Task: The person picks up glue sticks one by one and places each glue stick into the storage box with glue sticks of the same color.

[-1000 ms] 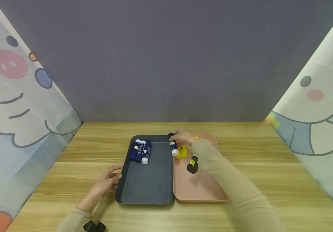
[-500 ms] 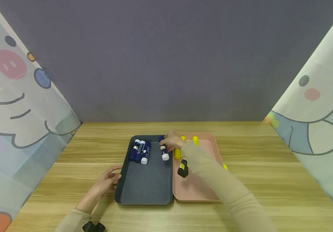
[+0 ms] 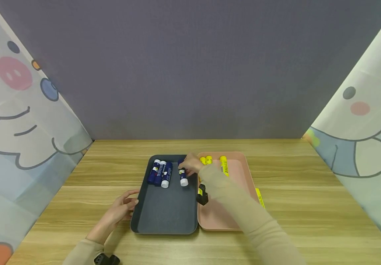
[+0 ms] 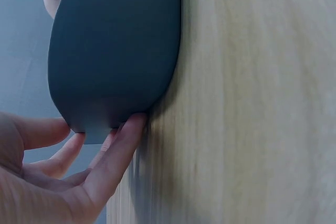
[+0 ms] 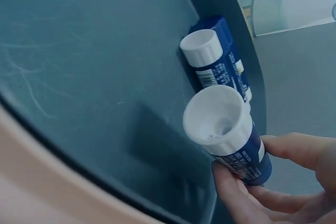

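Observation:
My right hand pinches a dark blue glue stick with a white end over the grey tray. In the right wrist view, the thumb and fingers hold the blue body, its white end faces the camera, and its shadow falls on the tray floor. Several more blue glue sticks lie side by side at the tray's back left. My left hand touches the left side of this tray; in the left wrist view, the thumb lies at the rim and fingertips meet the outer wall.
A pink tray stands against the grey one on the right. Yellow sticks lie in its back part, some partly behind the right hand and sleeve. Another yellow stick shows at its right edge. A grey panel rises behind the table.
My right hand has carried the blue glue stick left, from the border between the trays to over the grey tray, uncovering yellow sticks. The left hand stays in place.

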Action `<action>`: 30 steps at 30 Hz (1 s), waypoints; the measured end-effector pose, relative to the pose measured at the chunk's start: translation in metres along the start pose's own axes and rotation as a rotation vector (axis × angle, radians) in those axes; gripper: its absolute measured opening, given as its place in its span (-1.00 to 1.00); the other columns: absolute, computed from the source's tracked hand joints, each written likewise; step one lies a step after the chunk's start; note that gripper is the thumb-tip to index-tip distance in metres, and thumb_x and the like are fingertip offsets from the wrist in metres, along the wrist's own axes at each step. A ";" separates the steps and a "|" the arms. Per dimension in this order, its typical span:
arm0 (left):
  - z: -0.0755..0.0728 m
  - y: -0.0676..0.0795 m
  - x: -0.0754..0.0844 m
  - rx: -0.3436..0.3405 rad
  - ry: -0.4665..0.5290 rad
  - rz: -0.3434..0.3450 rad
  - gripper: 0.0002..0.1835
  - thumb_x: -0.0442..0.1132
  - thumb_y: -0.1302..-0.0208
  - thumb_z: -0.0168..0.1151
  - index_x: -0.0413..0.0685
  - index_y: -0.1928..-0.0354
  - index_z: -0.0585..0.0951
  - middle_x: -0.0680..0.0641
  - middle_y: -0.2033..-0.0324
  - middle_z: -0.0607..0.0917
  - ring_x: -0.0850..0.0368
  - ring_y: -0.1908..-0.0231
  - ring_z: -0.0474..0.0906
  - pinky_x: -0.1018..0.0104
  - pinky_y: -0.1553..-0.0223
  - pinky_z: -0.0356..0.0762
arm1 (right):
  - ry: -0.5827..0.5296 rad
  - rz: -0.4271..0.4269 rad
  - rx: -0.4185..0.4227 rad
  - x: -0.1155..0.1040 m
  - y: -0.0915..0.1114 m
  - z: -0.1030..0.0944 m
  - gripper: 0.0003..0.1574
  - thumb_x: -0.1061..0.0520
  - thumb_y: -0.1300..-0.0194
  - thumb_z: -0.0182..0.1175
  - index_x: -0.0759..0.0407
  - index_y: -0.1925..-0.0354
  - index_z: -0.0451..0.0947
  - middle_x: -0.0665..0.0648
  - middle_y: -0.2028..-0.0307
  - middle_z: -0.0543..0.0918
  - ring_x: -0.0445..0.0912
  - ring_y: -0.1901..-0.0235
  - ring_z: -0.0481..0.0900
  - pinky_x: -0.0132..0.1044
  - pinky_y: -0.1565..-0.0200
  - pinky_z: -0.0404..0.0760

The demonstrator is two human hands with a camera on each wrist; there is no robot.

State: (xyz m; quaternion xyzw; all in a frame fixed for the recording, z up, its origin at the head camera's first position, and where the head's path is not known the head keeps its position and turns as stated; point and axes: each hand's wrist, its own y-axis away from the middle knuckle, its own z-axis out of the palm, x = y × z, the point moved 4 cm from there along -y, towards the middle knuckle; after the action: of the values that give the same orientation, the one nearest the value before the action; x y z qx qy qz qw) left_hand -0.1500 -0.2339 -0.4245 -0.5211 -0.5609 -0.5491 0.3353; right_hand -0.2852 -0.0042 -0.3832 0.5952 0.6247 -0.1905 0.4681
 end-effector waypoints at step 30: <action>0.002 -0.002 0.000 0.014 -0.013 -0.005 -0.49 -0.32 -0.27 -0.04 -0.32 -0.23 0.14 -0.27 0.11 0.46 0.09 0.36 0.52 0.15 0.36 0.53 | 0.199 0.105 0.072 0.011 -0.015 0.012 -0.62 0.21 -0.06 0.23 0.45 0.18 0.45 0.22 0.49 0.54 -0.01 0.63 0.56 -0.27 0.58 0.56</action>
State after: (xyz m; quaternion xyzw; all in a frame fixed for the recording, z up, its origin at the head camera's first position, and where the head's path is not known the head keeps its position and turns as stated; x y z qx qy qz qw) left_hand -0.1512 -0.2322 -0.4254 -0.5210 -0.5681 -0.5425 0.3339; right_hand -0.2929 -0.0113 -0.4025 0.6595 0.6288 -0.1279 0.3916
